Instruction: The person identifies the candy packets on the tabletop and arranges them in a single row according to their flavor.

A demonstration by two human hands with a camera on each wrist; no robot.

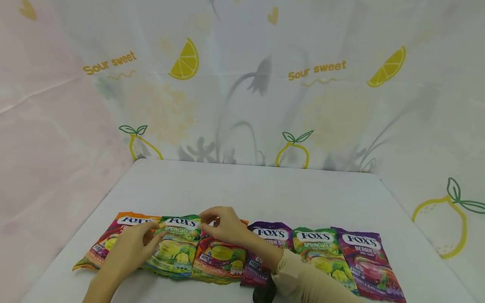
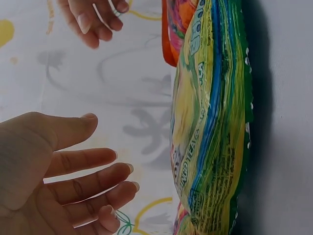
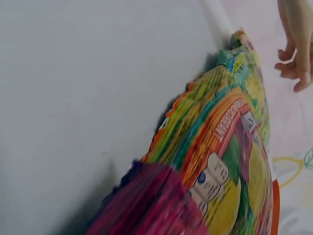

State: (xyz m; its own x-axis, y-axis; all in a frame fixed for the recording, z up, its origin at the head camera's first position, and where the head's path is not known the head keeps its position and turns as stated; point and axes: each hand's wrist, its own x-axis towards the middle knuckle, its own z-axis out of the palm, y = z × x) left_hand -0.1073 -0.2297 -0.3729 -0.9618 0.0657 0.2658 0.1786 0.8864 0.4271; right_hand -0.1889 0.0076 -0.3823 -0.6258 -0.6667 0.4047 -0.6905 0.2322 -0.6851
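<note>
A row of Fox's candy bags lies along the near side of the table. My left hand [image 1: 130, 248] hovers over the leftmost orange bag [image 1: 104, 242] and the edge of the green Spring Tea bag [image 1: 174, 248]. In the left wrist view its fingers [image 2: 93, 183] are spread and loosely bent, apart from the bags. Above the second orange bag [image 1: 219, 254] hangs my right hand [image 1: 225, 225], its fingers bent near the top of the green bag. Nothing shows in its grasp, and the left wrist view also catches this right hand [image 2: 95, 19] with loose fingers.
Under my right forearm lies a purple Berries bag [image 1: 270, 233]. Farther right are another green Spring Tea bag [image 1: 322, 263] and a second purple Berries bag [image 1: 371, 265]. The white table [image 1: 257, 189] meets a lemon-printed cloth backdrop [image 1: 242, 109] behind and at the sides.
</note>
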